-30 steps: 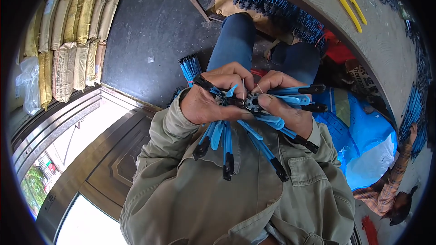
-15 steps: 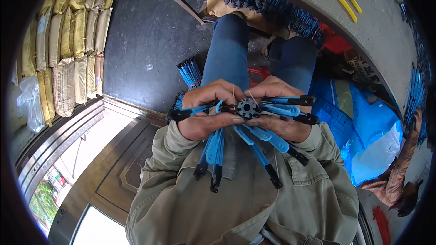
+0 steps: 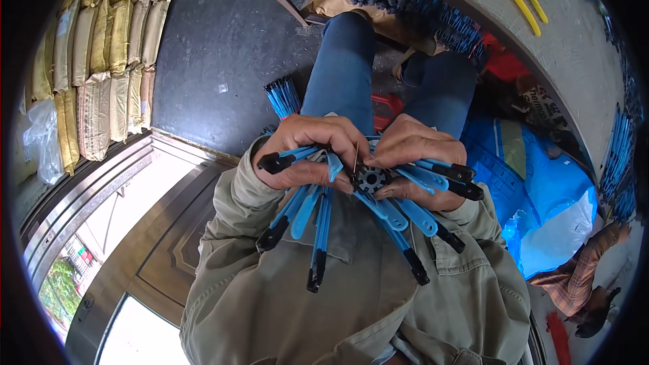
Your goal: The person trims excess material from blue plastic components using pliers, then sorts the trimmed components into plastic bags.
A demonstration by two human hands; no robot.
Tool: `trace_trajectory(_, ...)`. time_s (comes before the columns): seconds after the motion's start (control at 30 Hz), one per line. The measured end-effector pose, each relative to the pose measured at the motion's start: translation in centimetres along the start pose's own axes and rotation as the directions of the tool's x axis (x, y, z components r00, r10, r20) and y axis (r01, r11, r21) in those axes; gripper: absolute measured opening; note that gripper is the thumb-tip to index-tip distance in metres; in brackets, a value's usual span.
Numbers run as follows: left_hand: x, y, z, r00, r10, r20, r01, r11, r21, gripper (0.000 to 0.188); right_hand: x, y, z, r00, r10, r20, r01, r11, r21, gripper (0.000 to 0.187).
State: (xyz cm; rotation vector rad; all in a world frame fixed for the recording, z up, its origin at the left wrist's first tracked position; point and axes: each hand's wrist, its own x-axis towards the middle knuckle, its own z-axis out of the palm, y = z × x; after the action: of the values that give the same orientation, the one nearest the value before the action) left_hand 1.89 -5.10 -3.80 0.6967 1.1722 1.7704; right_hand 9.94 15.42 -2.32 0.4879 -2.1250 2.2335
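Before the jacket (image 3: 297,318), the dark slotted hub (image 3: 372,178) lies between the left hand (image 3: 307,147) and right hand (image 3: 419,155), both closed on outward-fanning blue ribs (image 3: 321,233), with a thin wire (image 3: 356,157) near-upright at the hub's upper-left edge.

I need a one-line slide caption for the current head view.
Left hand and right hand hold a fan of blue, black-tipped rods around a dark notched hub.
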Motion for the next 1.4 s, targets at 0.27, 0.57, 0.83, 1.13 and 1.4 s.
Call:
trace_trajectory(0.27, 1.0, 0.1, -0.9, 0.978, -0.086, 0.188, 0.093, 0.995, -0.029, 0.017, 0.3, 0.3, -0.2, 0.994, -0.085, 0.069, 0.085, 0.996, -0.006, 0.033)
trace_trajectory(0.57, 0.7, -0.1, -0.2, 0.998, -0.032, 0.054, 0.036, 0.996, -0.083, 0.017, 0.1, 0.2, -0.2, 0.993, -0.116, 0.035, 0.118, 0.991, -0.056, 0.033)
trace_trajectory(0.83, 0.8, 1.0, -0.9, 0.983, -0.169, 0.072, 0.173, 0.984, -0.049, 0.014, -0.5, -0.8, 1.1, 0.979, 0.193, -0.071, -0.172, 0.957, 0.233, 0.039)
trace_trajectory(1.13, 2.9, -0.1, -3.6, 0.999, 0.021, 0.035, -0.025, 0.993, 0.112, 0.016, 2.4, -1.0, -0.7, 0.979, 0.171, 0.109, -0.185, 0.974, 0.134, 0.026)
trace_trajectory(1.4, -3.2, -0.4, 3.4, 0.662, 0.61, -0.436, -0.282, 0.741, 0.61, 0.051, 3.8, 1.2, 2.1, 0.921, 0.235, -0.311, -0.214, 0.972, 0.099, 0.03)
